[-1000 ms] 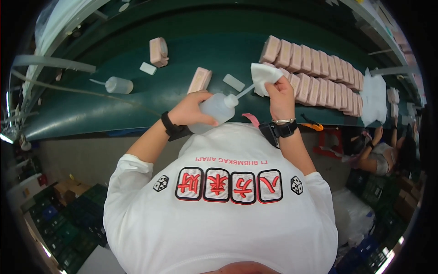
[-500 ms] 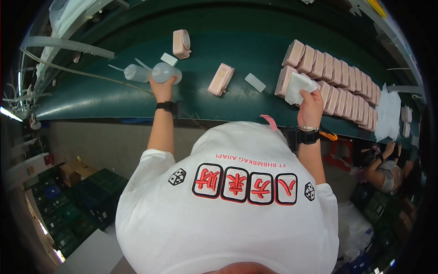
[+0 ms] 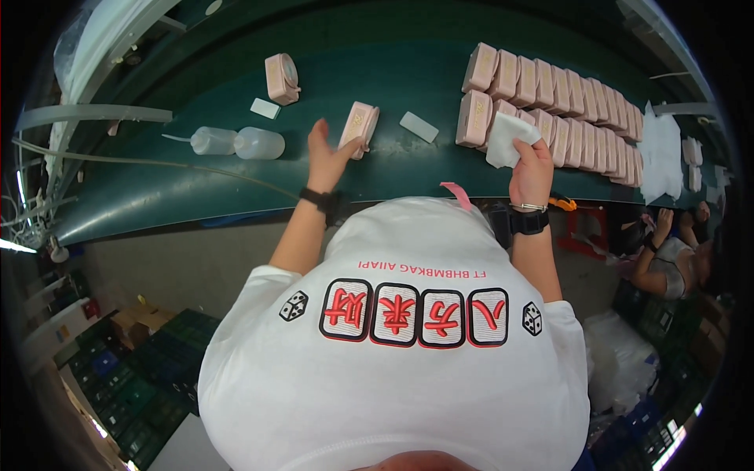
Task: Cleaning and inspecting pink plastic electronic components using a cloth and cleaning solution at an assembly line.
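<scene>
My left hand (image 3: 327, 159) is open, thumb and fingers spread. Its thumb tip reaches the near end of a pale pink case (image 3: 360, 124) on the green bench, perhaps touching it. A folded white cloth (image 3: 508, 141) is pinched in my right hand (image 3: 532, 170), in front of the first cases of the rows. Left of my left hand are two translucent squeeze bottles; the nearer bottle (image 3: 260, 144) stands beside the other bottle (image 3: 212, 141), which has a thin spout. A white block (image 3: 419, 126) lies right of the case.
Two rows of pink cases (image 3: 542, 85) fill the bench's right side, beside a white sheet (image 3: 661, 153). Another pink case (image 3: 281, 78) and a white block (image 3: 265, 108) sit at the far left. A thin hose (image 3: 157, 162) crosses the bench. A co-worker's arm (image 3: 660, 243) shows at right.
My left hand has let go of the squeeze bottle, now standing on the bench, and moved right to the pink case. My right hand still holds the cloth near the rows.
</scene>
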`<state>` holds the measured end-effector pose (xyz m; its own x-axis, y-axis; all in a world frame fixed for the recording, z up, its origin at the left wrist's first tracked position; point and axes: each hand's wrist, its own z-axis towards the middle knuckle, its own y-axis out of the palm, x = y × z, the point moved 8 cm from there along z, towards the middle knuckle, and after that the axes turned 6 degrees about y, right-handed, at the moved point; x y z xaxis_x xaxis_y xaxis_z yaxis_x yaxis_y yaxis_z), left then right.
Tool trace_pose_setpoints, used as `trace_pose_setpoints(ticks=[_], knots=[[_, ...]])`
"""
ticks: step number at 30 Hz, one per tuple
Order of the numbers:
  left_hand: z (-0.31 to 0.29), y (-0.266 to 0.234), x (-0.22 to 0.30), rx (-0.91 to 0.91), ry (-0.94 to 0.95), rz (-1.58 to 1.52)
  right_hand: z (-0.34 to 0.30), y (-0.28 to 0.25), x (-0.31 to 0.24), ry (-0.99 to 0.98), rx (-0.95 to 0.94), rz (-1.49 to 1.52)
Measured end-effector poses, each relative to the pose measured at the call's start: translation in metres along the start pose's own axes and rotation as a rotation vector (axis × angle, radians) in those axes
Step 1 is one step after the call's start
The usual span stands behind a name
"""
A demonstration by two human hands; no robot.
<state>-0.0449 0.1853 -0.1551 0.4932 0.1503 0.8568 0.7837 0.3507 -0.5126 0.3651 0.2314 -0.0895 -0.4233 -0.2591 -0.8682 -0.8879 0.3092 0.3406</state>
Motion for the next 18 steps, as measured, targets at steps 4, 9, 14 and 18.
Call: trace_pose_setpoints(ticks=[4, 9, 14, 18], knots=[[0.038, 0.039, 0.056, -0.202, 0.165, 0.321, -0.007, 0.013, 0.001, 0.004, -0.041, -0.024], [0.049, 0.045, 0.025, -0.54, -0.17, 0.419, -0.025, 0.022, 0.005, 0.004, -0.071, -0.09], [0.021, 0.013, 0.081, -0.376, 0.157, -0.087, -0.017, 0.013, -0.002, 0.013, -0.072, -0.078], [0.002, 0.004, 0.14, -0.34, 0.25, -0.348, -0.011, 0.007, -0.002, -0.001, -0.076, -0.044]])
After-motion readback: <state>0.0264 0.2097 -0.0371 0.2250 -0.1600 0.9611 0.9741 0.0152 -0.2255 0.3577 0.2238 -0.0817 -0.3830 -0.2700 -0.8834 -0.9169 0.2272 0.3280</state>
